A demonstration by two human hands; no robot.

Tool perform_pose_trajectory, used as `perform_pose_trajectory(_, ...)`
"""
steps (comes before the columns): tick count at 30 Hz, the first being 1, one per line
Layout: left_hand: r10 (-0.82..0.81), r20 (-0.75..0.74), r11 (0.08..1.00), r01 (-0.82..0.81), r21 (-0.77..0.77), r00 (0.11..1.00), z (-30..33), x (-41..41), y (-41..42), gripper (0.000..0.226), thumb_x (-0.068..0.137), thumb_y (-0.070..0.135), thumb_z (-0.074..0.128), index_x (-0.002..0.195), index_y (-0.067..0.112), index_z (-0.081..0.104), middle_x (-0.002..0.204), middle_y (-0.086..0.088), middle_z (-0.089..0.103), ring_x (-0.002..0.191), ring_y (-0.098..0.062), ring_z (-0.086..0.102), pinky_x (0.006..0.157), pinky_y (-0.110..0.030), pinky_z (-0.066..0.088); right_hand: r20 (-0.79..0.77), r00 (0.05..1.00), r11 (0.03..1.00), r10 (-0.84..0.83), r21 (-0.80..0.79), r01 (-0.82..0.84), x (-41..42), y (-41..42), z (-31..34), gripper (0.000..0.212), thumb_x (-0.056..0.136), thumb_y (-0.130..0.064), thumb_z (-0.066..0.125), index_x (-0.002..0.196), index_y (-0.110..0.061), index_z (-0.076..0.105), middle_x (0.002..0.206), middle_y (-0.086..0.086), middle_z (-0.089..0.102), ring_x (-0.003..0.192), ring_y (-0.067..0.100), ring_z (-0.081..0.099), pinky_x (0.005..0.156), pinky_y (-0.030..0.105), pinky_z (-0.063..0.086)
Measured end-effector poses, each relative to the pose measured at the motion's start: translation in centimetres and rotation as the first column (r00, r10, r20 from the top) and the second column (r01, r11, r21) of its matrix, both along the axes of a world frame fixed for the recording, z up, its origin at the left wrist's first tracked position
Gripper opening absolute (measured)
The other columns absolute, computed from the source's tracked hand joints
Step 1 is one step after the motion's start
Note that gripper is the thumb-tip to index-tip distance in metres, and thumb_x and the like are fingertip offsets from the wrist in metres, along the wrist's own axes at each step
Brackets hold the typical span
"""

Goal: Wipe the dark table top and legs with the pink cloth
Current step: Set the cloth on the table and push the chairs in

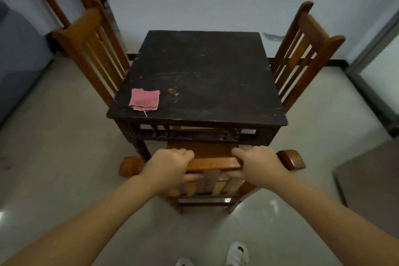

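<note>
Both hands, left hand [168, 165] and right hand [257, 164], grip the top rail of the near chair [213, 163] at lower centre. Folded, the pink cloth [144, 99] lies untouched on the dark counter [205, 75], near its front left corner, up-left of the left hand. No writing is readable.

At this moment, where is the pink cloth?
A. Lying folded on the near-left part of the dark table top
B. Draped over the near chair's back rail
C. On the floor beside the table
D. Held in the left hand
A: the pink cloth lies folded on the dark table top, near its front-left corner, while the left hand and right hand both grip the near chair's top rail.
</note>
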State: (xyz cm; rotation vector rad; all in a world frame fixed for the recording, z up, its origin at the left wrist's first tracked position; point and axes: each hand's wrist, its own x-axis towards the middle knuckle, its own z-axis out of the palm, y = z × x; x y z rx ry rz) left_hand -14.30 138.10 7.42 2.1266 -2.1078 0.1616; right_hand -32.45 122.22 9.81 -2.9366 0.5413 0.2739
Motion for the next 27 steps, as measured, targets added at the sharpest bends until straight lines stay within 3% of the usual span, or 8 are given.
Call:
perform_pose_trajectory(5,-0.011,0.054,1.000,0.010,0.015,0.998,0.4,3.4,-1.5,0.049,0.078,0.067,0.039,0.083,0.020,0.055,0.073,0.005,0.060,0.061,-0.013,0.060,0.052,-0.026,0.048,0.075,0.997,1.000,-0.026,-0.003,0.027,3.1,-0.9,-0.8,0.053,0.075,-0.077,0.032,0.090,-0.031,0.054,0.080,-0.011,0.061,0.070,0.004,0.060,0.069,0.026,0.054)
perform_pose_trajectory(8,0.007,0.053,0.995,-0.012,0.094,0.999,0.9,4.6,-2.6,0.047,0.082,0.066,0.042,0.088,0.020,0.050,0.079,0.006,0.053,0.071,-0.013,0.058,0.060,-0.027,0.046,0.093,0.995,0.998,-0.043,-0.034,0.046,4.4,-1.7,-0.5,0.056,0.072,-0.081,0.030,0.082,-0.031,0.054,0.073,-0.011,0.059,0.064,0.003,0.059,0.065,0.025,0.054)
perform_pose_trajectory(12,-0.010,0.036,0.996,0.006,0.089,0.999,0.7,5.4,-3.5,0.045,0.082,0.067,0.041,0.086,0.022,0.048,0.076,0.008,0.050,0.066,-0.010,0.053,0.059,-0.024,0.045,0.093,0.994,0.997,-0.059,-0.040,0.063,5.0,-2.4,-0.8,0.052,0.073,-0.080,0.033,0.078,-0.031,0.052,0.070,-0.012,0.058,0.060,0.001,0.057,0.065,0.024,0.055)
perform_pose_trajectory(16,-0.011,0.038,0.995,0.007,0.096,0.999,0.8,5.7,-3.4,0.044,0.082,0.066,0.041,0.088,0.023,0.048,0.075,0.009,0.047,0.064,-0.008,0.049,0.057,-0.022,0.039,0.093,0.993,0.995,-0.075,-0.065,0.081,5.3,-2.3,-1.0,0.064,0.066,-0.084,0.023,0.083,-0.031,0.054,0.074,-0.012,0.060,0.064,0.003,0.058,0.067,0.024,0.055)
perform_pose_trajectory(19,0.011,0.028,0.994,-0.014,0.107,1.000,1.1,5.6,-3.3,0.043,0.083,0.064,0.043,0.091,0.022,0.048,0.078,0.008,0.047,0.067,-0.009,0.049,0.057,-0.023,0.038,0.071,0.993,0.994,-0.092,-0.046,0.095,5.4,-2.2,-1.1,0.058,0.071,-0.081,0.031,0.087,-0.031,0.057,0.077,-0.013,0.061,0.066,0.003,0.059,0.068,0.023,0.055)
perform_pose_trajectory(24,0.047,-0.026,0.979,-0.041,0.200,0.999,2.9,5.8,-2.8,0.047,0.086,0.065,0.034,0.091,0.021,0.048,0.083,0.003,0.054,0.073,-0.013,0.054,0.057,-0.026,0.041,-0.111,0.987,0.976,-0.121,0.168,0.138,6.2,-2.0,0.7,0.037,0.080,-0.065,0.052,0.095,-0.032,0.058,0.088,-0.013,0.063,0.077,0.003,0.061,0.078,0.022,0.053)
perform_pose_trajectory(27,0.124,-0.126,0.989,-0.113,0.092,0.984,5.6,8.9,-2.1,0.047,0.087,0.064,0.031,0.089,0.022,0.053,0.081,0.005,0.056,0.072,-0.010,0.054,0.061,-0.027,0.046,-0.269,0.957,0.922,-0.108,0.333,0.198,8.0,-2.2,3.1,0.045,0.082,-0.065,0.049,0.120,-0.040,0.046,0.109,-0.015,0.059,0.094,0.001,0.057,0.085,0.020,0.046)
